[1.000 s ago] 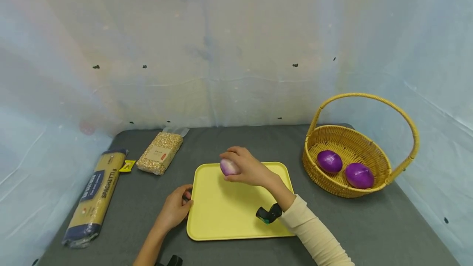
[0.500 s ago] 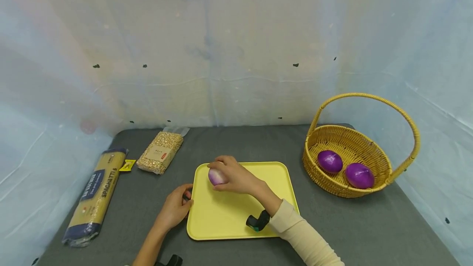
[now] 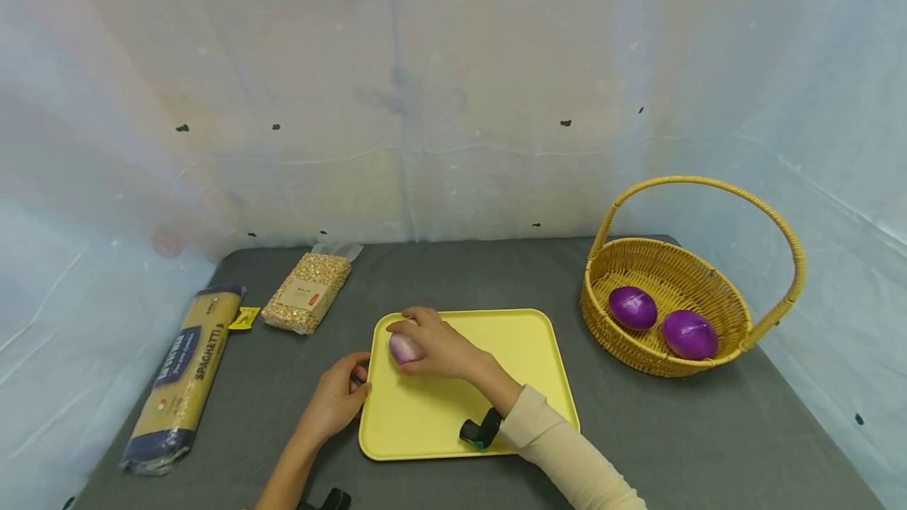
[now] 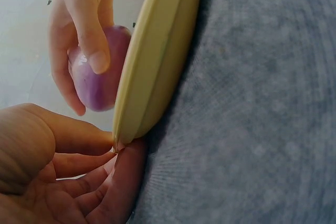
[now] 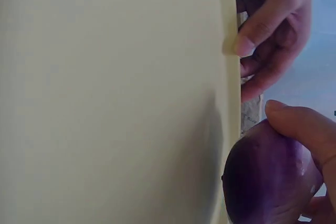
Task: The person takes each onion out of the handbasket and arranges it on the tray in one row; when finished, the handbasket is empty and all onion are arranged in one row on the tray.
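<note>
Head view: purple-white rounded object (image 3: 405, 349) over yellow tray (image 3: 425, 423)

Your right hand (image 3: 441, 346) has thumb and fingers clamped round it above the tray's left side; tray contact can't be told. Your left hand (image 3: 335, 396) pinches the left rim. Wicker basket (image 3: 611, 343) right, two purple rounded objects (image 3: 633, 308) inside.
</note>
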Tool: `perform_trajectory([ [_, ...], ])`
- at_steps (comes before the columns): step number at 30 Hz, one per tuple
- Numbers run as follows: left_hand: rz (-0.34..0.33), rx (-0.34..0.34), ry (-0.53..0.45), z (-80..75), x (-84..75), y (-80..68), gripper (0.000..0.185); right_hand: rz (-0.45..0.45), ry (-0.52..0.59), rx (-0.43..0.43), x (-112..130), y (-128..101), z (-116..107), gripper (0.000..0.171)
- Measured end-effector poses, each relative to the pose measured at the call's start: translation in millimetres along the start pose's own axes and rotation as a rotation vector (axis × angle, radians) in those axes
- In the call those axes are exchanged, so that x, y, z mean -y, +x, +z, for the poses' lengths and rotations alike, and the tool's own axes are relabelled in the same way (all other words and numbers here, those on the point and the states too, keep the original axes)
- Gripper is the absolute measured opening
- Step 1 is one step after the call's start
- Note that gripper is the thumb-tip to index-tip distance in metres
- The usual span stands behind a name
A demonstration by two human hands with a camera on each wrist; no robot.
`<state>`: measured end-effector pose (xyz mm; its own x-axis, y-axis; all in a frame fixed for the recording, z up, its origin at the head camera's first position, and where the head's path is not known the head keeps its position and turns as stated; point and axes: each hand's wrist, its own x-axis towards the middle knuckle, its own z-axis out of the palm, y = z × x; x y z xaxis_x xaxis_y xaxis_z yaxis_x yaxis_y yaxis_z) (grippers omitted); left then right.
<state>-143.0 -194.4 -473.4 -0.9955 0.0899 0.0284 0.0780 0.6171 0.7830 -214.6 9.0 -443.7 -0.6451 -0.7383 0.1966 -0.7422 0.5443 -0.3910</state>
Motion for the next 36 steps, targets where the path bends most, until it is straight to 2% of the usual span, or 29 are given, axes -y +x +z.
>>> perform_trajectory([
  [9, 0.001, 0.0, -0.01, -0.3, 1.1, -0.4, 0.04, 0.024, -0.043, -0.001, 2, 5, 6, 0.06],
  [19, -0.005, -0.005, -0.025, 0.5, 2.1, 0.3, 0.04, 0.015, -0.036, -0.015, 3, 11, 9, 0.064],
  [36, -0.022, 0.012, -0.049, 1.4, 2.6, 0.9, 0.041, 0.015, -0.058, 0.029, 3, 15, 8, 0.07],
])
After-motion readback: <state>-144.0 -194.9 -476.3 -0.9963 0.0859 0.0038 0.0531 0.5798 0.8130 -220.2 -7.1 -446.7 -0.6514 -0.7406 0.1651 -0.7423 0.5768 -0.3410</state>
